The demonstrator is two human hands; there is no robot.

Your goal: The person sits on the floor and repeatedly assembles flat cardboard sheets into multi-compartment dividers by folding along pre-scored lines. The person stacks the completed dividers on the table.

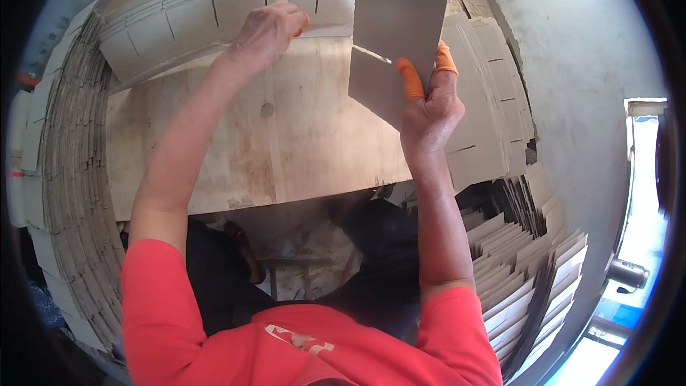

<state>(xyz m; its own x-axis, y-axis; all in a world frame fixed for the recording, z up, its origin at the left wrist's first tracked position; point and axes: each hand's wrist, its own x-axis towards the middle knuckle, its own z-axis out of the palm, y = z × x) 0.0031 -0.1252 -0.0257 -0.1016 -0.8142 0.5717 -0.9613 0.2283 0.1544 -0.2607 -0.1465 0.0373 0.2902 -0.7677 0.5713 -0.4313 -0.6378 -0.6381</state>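
My right hand (430, 111), with orange finger covers on thumb and finger, grips the lower end of a grey slotted cardboard strip (400, 25). The strip is raised over the right part of the wooden board and runs out of the top of the view; two slots show on its left edge. Farther left, my left hand (273, 28) is closed, its fingers curled together in front of the far stack of slotted cardboard strips (193, 21). A bit of orange shows at its fingertips. Whether anything is pinched there, I cannot make out.
A pale wooden board (264, 129) lies before me. Tall stacked cardboard (75, 171) lines the left side. More slotted sheets (486, 107) lie at the right, and several cardboard pieces stand on edge (529, 271) below them. A wall (572, 43) rises at the right.
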